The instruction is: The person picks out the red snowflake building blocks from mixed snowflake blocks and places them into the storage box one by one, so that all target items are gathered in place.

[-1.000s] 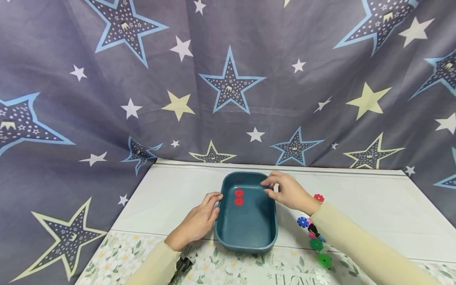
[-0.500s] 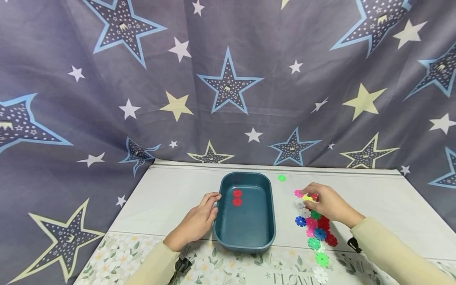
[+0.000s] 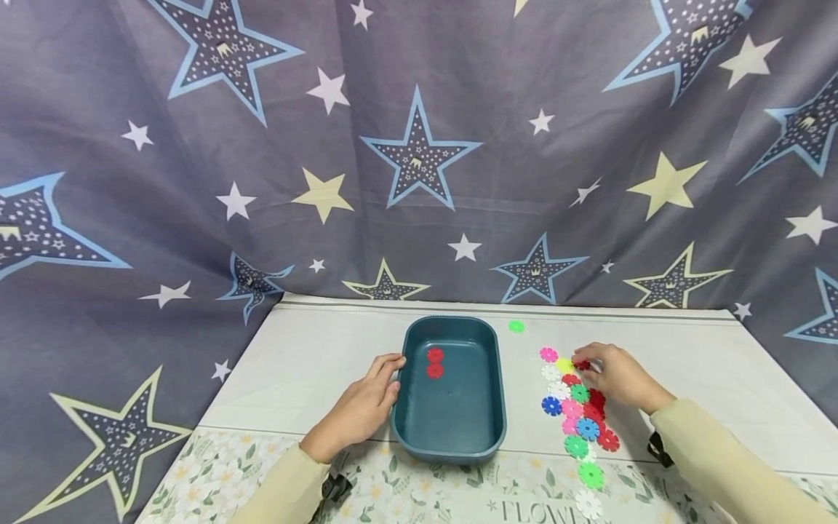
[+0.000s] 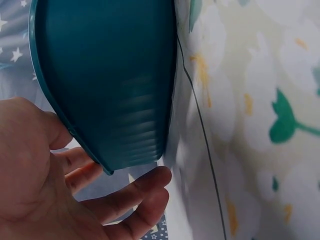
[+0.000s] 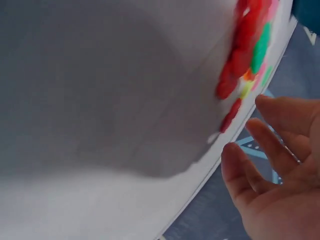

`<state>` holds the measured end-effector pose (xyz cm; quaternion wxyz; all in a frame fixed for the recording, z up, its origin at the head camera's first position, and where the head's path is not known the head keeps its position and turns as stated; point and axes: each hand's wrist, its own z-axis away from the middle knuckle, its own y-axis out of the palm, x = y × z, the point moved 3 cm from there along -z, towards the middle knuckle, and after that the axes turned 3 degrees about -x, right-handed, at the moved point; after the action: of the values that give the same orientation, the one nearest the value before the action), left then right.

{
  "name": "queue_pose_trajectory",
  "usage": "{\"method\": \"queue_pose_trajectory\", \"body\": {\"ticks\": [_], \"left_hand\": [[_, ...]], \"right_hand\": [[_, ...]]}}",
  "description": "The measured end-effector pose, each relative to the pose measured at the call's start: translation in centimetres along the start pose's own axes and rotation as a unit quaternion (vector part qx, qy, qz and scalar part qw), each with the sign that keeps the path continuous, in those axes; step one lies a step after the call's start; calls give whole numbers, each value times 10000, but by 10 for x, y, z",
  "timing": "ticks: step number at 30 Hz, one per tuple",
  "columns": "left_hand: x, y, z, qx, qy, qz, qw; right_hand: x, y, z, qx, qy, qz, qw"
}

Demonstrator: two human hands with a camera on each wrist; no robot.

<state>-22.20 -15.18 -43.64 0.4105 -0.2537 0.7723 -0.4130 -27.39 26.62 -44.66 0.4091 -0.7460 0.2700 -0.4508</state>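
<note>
My left hand rests at the left rim of a dark teal plastic tray, thumb and fingertips right at the edge. In the left wrist view, its lower fingers stand loosely away from the tray's outer wall. Two red notched plastic discs lie in the tray. Right of it, my right hand reaches over the far end of a loose group of discs, fingertips right by a dark red disc. Yellow and pink discs lie beside it. The right wrist view shows the fingers relaxed and spread.
Overlapping discs trail toward the front, among them a blue disc, a bright green disc and a white disc. Another green disc lies apart near the back. A star-patterned curtain hangs behind the table.
My right hand has moved from over the tray's right rim to the discs, then slightly right to the dark red one. The left hand stays at the tray's rim.
</note>
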Motion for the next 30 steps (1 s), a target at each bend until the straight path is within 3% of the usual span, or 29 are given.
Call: {"method": "queue_pose_trajectory", "body": {"ticks": [15,23,30], "left_hand": [[1,1,0,-15,2,15,10000],[3,2,-1,-99,-1,-32,9999],[4,2,0,36,-53,-60,10000]], "right_hand": [[-19,4,-16,20,482,24,9988],[-23,2,-27,314,640,-195,9973],[-27,6,-18,208,635,-193,9976]]}}
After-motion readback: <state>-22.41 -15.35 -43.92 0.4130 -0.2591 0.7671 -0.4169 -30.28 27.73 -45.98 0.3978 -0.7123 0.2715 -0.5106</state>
